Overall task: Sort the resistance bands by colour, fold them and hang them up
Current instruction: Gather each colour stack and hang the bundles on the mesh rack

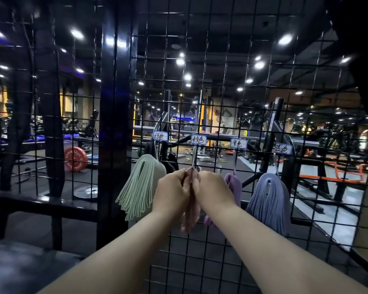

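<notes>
Both hands up at the wire grid (221,262): left hand (173,190) and right hand (213,188) pinch the pink bands (191,216) between them at the second hook. Green bands (141,184) hang just left, purple bands (235,185) and blue bands (269,200) crowd the right.

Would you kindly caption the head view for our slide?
Both hands hang pink bands between green and purple bundles.

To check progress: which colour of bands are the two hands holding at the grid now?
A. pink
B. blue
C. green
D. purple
A: both hands pinch the pink bands under the second label, while the green, purple and blue bundles hang untouched.
</notes>
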Tool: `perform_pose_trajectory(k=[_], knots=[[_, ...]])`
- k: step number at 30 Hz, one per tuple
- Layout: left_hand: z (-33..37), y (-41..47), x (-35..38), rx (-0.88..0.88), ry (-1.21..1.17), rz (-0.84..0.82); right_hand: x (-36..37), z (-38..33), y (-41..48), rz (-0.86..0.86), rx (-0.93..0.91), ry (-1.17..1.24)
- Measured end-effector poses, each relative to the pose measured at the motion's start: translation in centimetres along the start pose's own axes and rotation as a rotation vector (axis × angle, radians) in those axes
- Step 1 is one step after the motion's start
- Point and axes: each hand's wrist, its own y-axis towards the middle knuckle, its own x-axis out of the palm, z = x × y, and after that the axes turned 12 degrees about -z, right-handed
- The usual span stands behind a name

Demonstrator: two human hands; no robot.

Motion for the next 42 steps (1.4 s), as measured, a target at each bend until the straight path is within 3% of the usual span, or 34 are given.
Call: perform_pose_trajectory(k=[8,16,27,33,42], knots=[[-0.3,-1.3,0.5,0.056,0.082,-0.147,0.8,0.8,-1.4,-0.104,0.070,0.041],[-0.7,-0.5,1.5,0.081,0.000,-0.102,1.3,1.2,-1.8,-0.116,0.068,0.010],[-1.0,-0.4,2.0,-0.005,-0.132,-0.134,2.0,0.9,-2.6,0.020,-0.010,-0.137],[-0.8,-0.7,2.0,-0.063,-0.197,-0.173,2.6,1.0,-3.1,-0.040,0.024,-0.083],[-2.5,-2.0,2.8,-0.094,-0.175,-0.277,4.3,1.7,-3.3,-0.152,0.081,-0.195]])
